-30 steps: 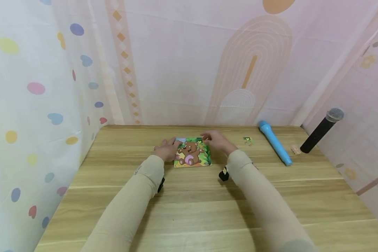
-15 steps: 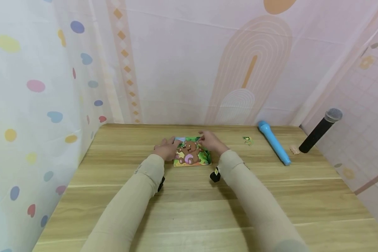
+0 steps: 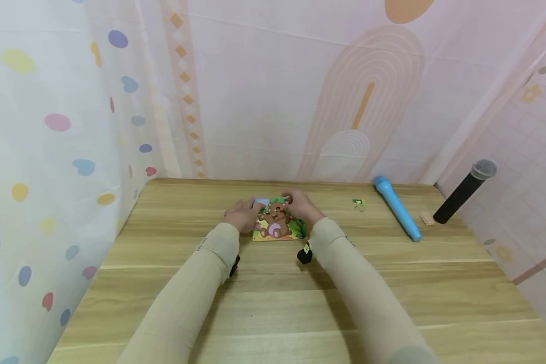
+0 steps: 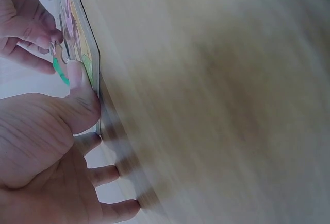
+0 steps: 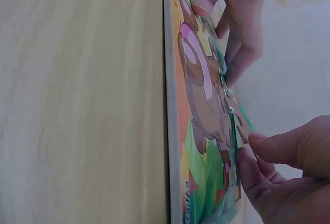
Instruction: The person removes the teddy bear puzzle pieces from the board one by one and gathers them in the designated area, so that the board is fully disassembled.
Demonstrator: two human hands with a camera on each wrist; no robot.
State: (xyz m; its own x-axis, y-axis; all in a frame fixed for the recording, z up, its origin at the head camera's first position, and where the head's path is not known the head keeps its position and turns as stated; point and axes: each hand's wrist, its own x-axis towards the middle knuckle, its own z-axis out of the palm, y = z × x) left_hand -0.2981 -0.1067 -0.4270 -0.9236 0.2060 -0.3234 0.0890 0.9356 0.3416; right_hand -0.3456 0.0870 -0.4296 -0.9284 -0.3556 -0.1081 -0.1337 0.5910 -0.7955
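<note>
A jigsaw puzzle board with a brown bear picture lies flat on the table. My left hand is at its left edge. In the left wrist view, the left thumb presses on the board's margin, while other fingertips touch the table beside it. Over the board's upper right part, my right hand pinches a puzzle piece. That puzzle piece, brown with a green edge, is tilted up from the board in the right wrist view. The right fingers hide the board's far right corner in the head view.
Small green and yellow puzzle pieces lie to the right. Beyond them are a blue toy microphone, a pale small block and a black microphone standing at a slant. A patterned curtain hangs behind the wooden table.
My right hand has moved left, from the board's right corner to over the bear's head. A piece there is now tilted up in its fingers. The left hand stays in place.
</note>
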